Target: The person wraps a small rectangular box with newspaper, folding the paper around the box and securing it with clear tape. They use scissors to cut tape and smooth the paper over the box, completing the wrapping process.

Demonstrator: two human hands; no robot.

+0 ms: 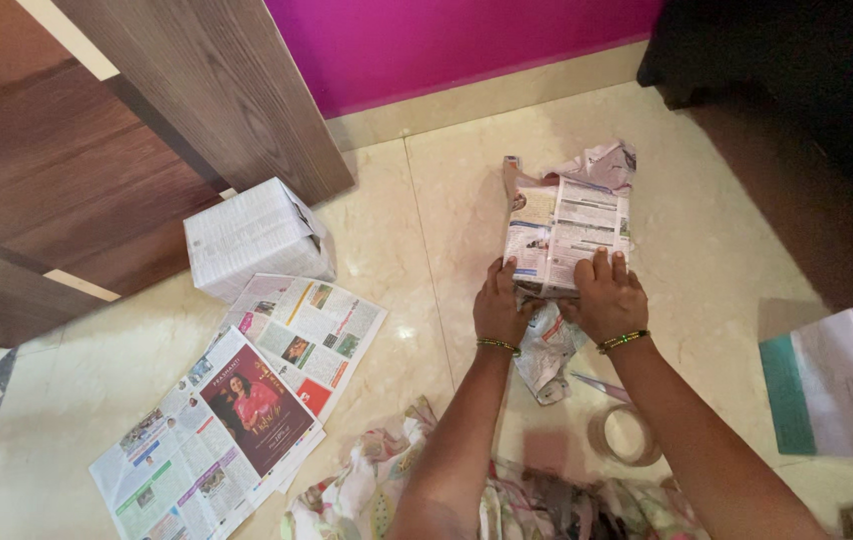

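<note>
Both hands press on a newspaper-wrapped parcel (567,235) lying on the marble floor (427,250), toward the pink wall. Her left hand (500,305) grips the parcel's near left corner, fingers curled round it; her right hand (605,295) lies flat, fingers spread over the near edge. Loose paper bunches out at the far end and under her wrists. I'd say the wrap could spring open if either hand lifts, since no tape shows on it. Tape roll (625,435) and scissors (597,385) lie near her right forearm. A wrapped box (257,238) sits well apart by the cabinet (77,170), beside spread newspaper sheets (237,420).
</note>
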